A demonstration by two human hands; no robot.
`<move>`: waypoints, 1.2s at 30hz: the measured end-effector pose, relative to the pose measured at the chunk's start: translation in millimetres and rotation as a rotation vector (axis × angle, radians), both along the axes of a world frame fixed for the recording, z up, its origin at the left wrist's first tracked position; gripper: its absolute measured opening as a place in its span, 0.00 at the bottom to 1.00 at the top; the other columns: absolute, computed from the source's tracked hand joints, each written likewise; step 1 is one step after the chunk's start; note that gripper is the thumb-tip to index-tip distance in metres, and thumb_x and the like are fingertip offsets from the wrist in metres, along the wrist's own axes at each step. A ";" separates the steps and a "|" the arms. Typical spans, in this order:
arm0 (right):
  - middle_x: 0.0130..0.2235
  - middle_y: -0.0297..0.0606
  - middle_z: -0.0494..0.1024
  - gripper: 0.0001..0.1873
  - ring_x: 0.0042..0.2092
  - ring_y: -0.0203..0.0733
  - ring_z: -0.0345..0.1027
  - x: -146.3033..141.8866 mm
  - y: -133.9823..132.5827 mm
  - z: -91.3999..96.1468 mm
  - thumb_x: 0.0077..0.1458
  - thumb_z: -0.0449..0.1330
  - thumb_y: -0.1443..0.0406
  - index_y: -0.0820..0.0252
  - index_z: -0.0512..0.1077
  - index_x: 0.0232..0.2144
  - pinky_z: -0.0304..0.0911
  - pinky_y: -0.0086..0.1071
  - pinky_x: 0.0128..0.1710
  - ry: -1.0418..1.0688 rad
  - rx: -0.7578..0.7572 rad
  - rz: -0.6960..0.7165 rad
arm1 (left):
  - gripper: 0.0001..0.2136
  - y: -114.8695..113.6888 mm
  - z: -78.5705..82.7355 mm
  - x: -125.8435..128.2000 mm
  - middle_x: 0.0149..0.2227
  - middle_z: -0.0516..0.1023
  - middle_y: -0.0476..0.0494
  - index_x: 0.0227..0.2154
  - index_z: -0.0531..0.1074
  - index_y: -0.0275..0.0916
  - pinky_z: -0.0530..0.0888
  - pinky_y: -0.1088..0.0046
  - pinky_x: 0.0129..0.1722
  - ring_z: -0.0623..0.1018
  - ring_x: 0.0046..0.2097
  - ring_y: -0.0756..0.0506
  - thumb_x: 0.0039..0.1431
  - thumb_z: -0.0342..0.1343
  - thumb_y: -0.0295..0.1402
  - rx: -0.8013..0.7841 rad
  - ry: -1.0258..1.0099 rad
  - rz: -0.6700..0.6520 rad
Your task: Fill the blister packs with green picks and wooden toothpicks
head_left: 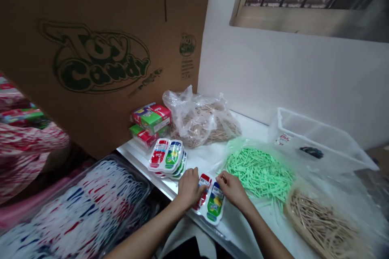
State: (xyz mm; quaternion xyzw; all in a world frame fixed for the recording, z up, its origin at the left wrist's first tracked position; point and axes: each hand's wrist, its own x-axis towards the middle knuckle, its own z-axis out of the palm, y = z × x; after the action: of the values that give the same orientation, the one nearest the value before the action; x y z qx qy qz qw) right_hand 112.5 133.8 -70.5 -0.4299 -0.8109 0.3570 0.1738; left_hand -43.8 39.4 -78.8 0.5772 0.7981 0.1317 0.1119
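A white plastic candy tray (212,204) with a red-labelled and a green-and-blue-labelled compartment lies at the near edge of the white table (252,129). My left hand (189,188) curls over the tray's left side, fingers on the red part. My right hand (232,189) pinches at the tray's top right corner. What its fingertips pinch is too small to make out. Just beyond my left hand sits a stack of the same trays (168,158). A heap of green sticks (259,172) in a plastic bag lies right of my right hand.
A big "Toy Candy" cardboard box (100,48) stands behind. Small colourful boxes (151,123) and a clear bag of tan sticks (203,119) sit at the back. More tan sticks (322,218) lie at right beside a clear bin (319,141). A bin of packets (82,210) sits lower left.
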 end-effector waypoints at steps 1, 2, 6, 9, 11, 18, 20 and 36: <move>0.22 0.33 0.71 0.13 0.26 0.37 0.63 10.3 -4.0 -4.6 0.54 0.51 0.60 0.59 0.68 0.24 0.51 0.27 0.27 -0.024 0.000 -0.013 | 0.19 5.0 -3.7 3.5 0.41 0.73 0.38 0.42 0.65 0.36 0.65 0.68 0.40 0.71 0.45 0.39 0.51 0.55 0.44 -0.054 0.001 0.025; 0.23 0.33 0.71 0.13 0.26 0.37 0.63 19.0 -7.2 -9.0 0.55 0.50 0.60 0.59 0.68 0.24 0.51 0.27 0.27 -0.044 0.000 -0.025 | 0.16 10.1 -6.1 5.0 0.39 0.74 0.40 0.41 0.66 0.37 0.65 0.69 0.39 0.72 0.43 0.40 0.52 0.54 0.42 -0.095 -0.002 0.036; 0.24 0.35 0.73 0.13 0.28 0.38 0.65 40.5 -12.2 -22.9 0.56 0.49 0.61 0.59 0.69 0.25 0.51 0.27 0.27 -0.098 -0.006 -0.071 | 0.10 23.7 -5.8 4.3 0.36 0.77 0.43 0.35 0.69 0.40 0.64 0.71 0.33 0.75 0.39 0.43 0.58 0.46 0.38 -0.144 0.006 0.014; 0.24 0.35 0.73 0.12 0.28 0.39 0.66 46.9 -14.0 -28.2 0.56 0.50 0.60 0.59 0.70 0.29 0.50 0.27 0.27 -0.116 -0.018 -0.094 | 0.15 24.0 2.3 5.8 0.35 0.78 0.39 0.33 0.72 0.38 0.64 0.68 0.36 0.75 0.39 0.41 0.61 0.41 0.37 -0.144 0.054 -0.018; 0.23 0.34 0.73 0.13 0.27 0.40 0.66 48.1 -15.8 -29.3 0.55 0.51 0.58 0.61 0.70 0.36 0.50 0.27 0.26 -0.118 -0.025 -0.108 | 0.15 21.1 10.0 7.5 0.38 0.77 0.35 0.38 0.73 0.36 0.63 0.64 0.41 0.74 0.43 0.38 0.60 0.41 0.33 -0.123 0.091 -0.058; 0.20 0.29 0.68 0.34 0.24 0.39 0.63 40.0 -14.0 -25.9 0.49 0.58 0.54 0.69 0.59 0.54 0.53 0.28 0.25 0.207 -0.177 -0.203 | 0.22 7.1 41.7 2.8 0.54 0.70 0.36 0.52 0.67 0.35 0.60 0.56 0.51 0.70 0.49 0.38 0.53 0.46 0.24 0.162 -0.100 -0.325; 0.20 0.28 0.67 0.27 0.23 0.37 0.60 38.5 -11.2 -24.1 0.49 0.58 0.53 0.65 0.68 0.46 0.53 0.27 0.24 0.356 -0.255 -0.157 | 0.18 7.0 48.0 1.9 0.48 0.76 0.40 0.48 0.71 0.38 0.64 0.61 0.50 0.73 0.47 0.41 0.55 0.46 0.27 0.190 -0.431 -0.357; 0.18 0.28 0.63 0.24 0.22 0.32 0.55 38.3 -3.7 -41.1 0.48 0.56 0.48 0.63 0.69 0.17 0.50 0.25 0.23 0.389 -0.294 -0.136 | 0.19 32.8 35.2 -6.9 0.44 0.78 0.38 0.50 0.69 0.38 0.69 0.67 0.45 0.76 0.45 0.40 0.59 0.43 0.37 0.130 -0.333 -0.185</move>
State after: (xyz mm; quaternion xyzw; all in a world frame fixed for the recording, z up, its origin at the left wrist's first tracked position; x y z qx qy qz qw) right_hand 150.8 130.1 -111.6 -0.4272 -0.6707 0.5346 0.2860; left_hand -50.7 72.3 -43.6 0.6243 0.7021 0.2655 0.2164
